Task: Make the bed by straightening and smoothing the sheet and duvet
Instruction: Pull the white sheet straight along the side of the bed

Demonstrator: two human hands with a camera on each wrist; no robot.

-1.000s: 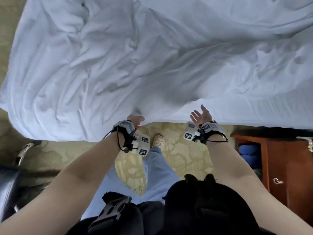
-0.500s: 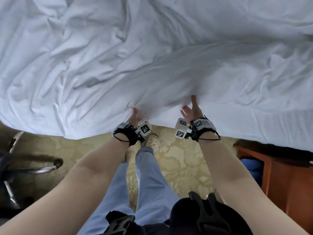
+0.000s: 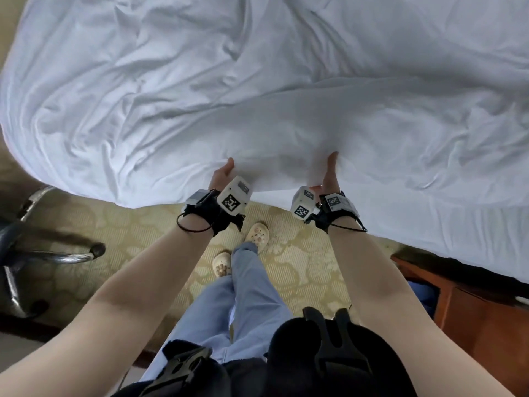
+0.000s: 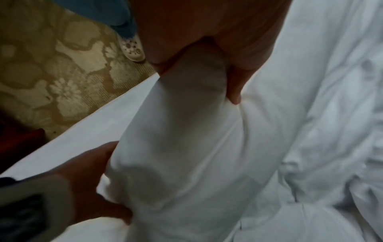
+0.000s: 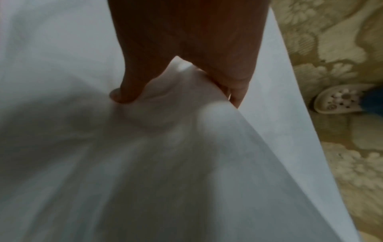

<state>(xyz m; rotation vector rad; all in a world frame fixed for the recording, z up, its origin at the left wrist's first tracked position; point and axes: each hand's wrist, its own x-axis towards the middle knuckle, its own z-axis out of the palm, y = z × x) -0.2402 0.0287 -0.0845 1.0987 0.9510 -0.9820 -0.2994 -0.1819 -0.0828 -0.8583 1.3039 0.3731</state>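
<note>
A rumpled white duvet (image 3: 257,81) covers the bed and hangs over its near edge. My left hand (image 3: 226,170) grips a thick fold of that edge, thumb on top and fingers underneath (image 4: 196,78). About a forearm's length to the right, my right hand (image 3: 330,170) pinches the same edge, thumb pressed into the fabric (image 5: 178,91). The stretch of duvet between the hands bulges upward. Below the duvet on the right lies the white sheet (image 3: 443,224) over the mattress side. In the left wrist view the right hand (image 4: 93,180) also shows holding the fold.
Patterned beige carpet (image 3: 137,233) runs along the bed. A chair with a chrome base (image 3: 57,253) stands at the left. A reddish wooden nightstand (image 3: 472,325) is at the right, close to the bed. My feet in cream clogs (image 3: 257,234) stand near the bed edge.
My right hand, open and off the bed a second ago, reached the duvet edge and now grips it. The left hand kept its hold. Both hands lifted the edge slightly.
</note>
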